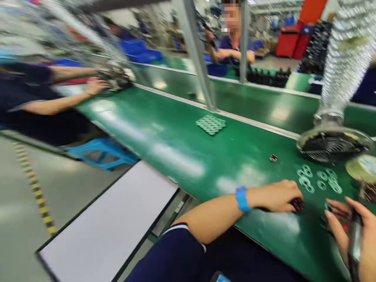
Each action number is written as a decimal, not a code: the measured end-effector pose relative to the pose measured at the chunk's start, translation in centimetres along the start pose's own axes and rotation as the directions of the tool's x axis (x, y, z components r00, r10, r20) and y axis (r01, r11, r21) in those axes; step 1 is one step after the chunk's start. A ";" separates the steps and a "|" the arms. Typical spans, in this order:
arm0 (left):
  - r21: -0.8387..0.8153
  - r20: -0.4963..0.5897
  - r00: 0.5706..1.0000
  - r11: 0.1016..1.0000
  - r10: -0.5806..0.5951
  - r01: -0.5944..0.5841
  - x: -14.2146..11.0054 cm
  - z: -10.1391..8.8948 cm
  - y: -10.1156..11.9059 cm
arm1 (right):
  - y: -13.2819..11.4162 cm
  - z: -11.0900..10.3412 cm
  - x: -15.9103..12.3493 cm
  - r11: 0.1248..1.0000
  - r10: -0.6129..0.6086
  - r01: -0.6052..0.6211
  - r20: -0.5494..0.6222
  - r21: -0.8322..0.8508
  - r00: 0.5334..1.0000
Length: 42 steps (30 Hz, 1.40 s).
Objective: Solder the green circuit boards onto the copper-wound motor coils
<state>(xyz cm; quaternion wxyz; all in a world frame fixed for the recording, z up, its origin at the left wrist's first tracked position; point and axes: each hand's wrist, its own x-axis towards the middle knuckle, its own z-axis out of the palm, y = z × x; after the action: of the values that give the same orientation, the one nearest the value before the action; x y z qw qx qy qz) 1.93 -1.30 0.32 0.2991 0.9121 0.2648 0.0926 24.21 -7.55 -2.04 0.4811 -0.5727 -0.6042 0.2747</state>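
My left hand (280, 196), with a blue band at the wrist, rests on the green bench with its fingers curled round a small dark round part (298, 203) that shows red bits. At the right edge my right hand (361, 239) has its fingers bent round a long dark tool (355, 239), blurred, its kind unclear. A small pale ring shows near those fingertips, and something red is by the palm. Beyond both hands lie several loose pale green rings (304, 181). A small round part with dark and reddish segments (273, 158) sits to their left.
A fume hood (335, 145) on a silver duct hangs over the right end. Beside it is a yellowish roll (362, 168). A sheet of rings (210, 124) lies mid-bench near a metal post (195, 55). Co-workers sit left and across. A white board (114, 227) adjoins the near edge.
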 end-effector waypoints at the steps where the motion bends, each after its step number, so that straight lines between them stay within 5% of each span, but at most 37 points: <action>1: -0.036 -0.001 1.000 0.999 -0.018 0.018 -0.4 -0.7 0.0 | -0.2 -0.4 -0.5 0.999 0.035 -0.035 -0.017 -0.003 0.999; 5: -0.142 -0.005 0.999 0.989 -0.040 0.038 -0.9 -2.0 -0.5 | -1.7 -0.5 -0.5 0.997 0.076 -0.076 0.066 -0.004 0.995; 12: -0.181 -0.008 0.998 0.982 -0.056 0.053 -0.8 -1.5 -0.3 | -3.9 1.3 -0.9 1.000 0.023 -0.020 0.148 -0.021 0.989; 20: -0.227 -0.008 0.998 0.972 -0.066 0.063 -0.8 -1.8 -0.4 | -3.5 4.4 -1.3 0.997 -0.055 0.044 0.217 0.056 0.975; 28: -0.285 -0.039 0.984 0.945 -0.176 0.158 -0.8 -1.7 -0.2 | -3.2 4.0 -1.7 0.956 -0.167 0.197 0.148 -0.219 0.975; 35: -0.337 -0.099 0.989 0.939 -0.108 0.069 -0.5 -2.0 -0.4 | -3.3 3.8 -1.1 0.939 -0.146 0.198 0.194 -0.282 0.970; 42: -0.503 -0.073 0.985 0.859 -0.157 0.099 0.0 -1.6 -0.2 | -3.4 3.7 -0.8 0.949 -0.138 0.194 0.224 -0.249 0.965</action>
<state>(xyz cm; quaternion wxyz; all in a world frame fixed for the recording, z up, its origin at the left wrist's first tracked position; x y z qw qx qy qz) 1.30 -0.43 1.51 0.5139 0.7780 0.3084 0.1883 19.34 -8.20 -0.65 0.3563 -0.5484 -0.7281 0.2055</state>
